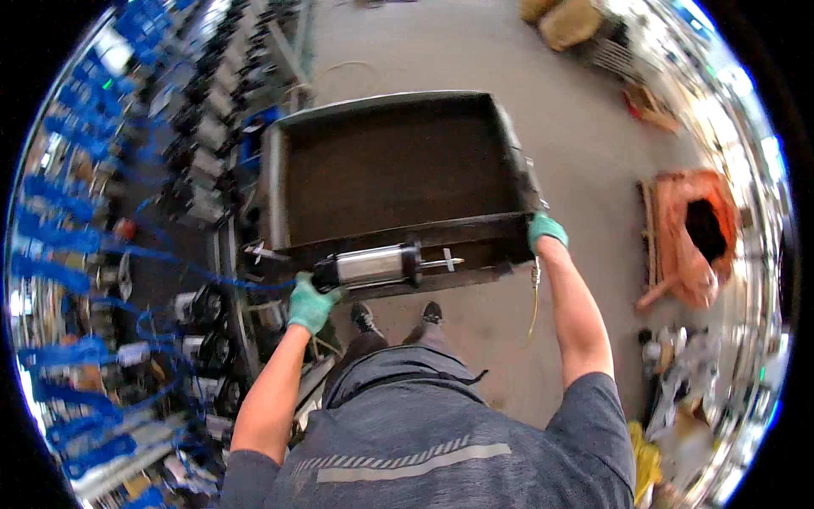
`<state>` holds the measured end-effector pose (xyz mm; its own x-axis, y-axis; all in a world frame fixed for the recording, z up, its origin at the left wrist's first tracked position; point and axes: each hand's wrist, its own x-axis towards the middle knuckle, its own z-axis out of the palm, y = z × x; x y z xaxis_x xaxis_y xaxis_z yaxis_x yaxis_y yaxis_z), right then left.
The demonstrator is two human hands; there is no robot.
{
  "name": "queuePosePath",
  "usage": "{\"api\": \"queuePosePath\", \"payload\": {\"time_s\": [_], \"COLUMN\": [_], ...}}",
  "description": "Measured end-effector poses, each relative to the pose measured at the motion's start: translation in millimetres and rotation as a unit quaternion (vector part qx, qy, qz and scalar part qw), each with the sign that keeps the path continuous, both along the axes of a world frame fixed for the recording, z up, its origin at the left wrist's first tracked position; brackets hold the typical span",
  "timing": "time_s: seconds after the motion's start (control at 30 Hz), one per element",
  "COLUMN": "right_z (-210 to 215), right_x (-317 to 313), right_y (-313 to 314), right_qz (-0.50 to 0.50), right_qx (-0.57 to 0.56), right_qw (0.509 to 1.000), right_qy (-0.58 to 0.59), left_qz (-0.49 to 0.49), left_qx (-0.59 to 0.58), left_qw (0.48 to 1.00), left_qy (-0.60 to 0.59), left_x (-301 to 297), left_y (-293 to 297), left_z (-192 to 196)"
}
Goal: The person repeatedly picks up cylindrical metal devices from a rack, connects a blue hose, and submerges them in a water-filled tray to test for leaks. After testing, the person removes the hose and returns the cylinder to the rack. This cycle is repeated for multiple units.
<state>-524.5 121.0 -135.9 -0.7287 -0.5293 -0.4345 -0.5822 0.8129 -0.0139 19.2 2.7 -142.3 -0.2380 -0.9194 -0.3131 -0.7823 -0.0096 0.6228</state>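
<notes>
Both my hands wear green gloves. At the near left corner of a dark metal tank (273, 182), my left hand (311, 304) closes on the black end of a pneumatic cylinder (370, 265). The cylinder lies level across the tank's near side, with a silver barrel, black end caps and a thin rod pointing right. My right hand (547, 231) is closed at the tank's near right corner; what its fingers hold is hidden. Just below it hangs a metal hose fitting (536, 271) with a yellow hose (533, 316).
Blue hoses (174, 261), black-and-silver cylinders (212, 349) and racks of parts crowd the left side. On the right are an orange sack (697, 233) on a pallet and a heap of plastic bags (682, 373). A tan sack (570, 24) stands far right.
</notes>
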Motion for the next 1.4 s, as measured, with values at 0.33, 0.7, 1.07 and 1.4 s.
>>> {"api": "queuePosePath", "payload": {"time_s": [0.33, 0.7, 1.07, 1.4], "right_z": [4.2, 50.0, 48.1, 53.2], "right_x": [37.5, 277.9, 286.9, 293.9], "right_y": [-3.3, -76.2, -78.0, -79.3], "right_qz": [0.026, 0.235, 0.183, 0.150], "right_qx": [-0.277, -0.350, -0.319, -0.333], "right_qw": [0.957, 0.904, 0.929, 0.930], "right_qy": [0.079, -0.067, -0.036, -0.040], "left_qz": [0.007, -0.158, -0.289, -0.053], "left_qx": [-0.015, -0.209, -0.139, -0.069], "left_qw": [1.000, 0.917, 0.921, 0.993], "left_qy": [-0.004, -0.301, -0.222, 0.077], "left_x": [-2.9, 94.7, 111.2, 133.0], "left_y": [8.6, -110.0, -163.5, -114.5], "left_z": [12.0, 54.6, 35.0, 20.0]}}
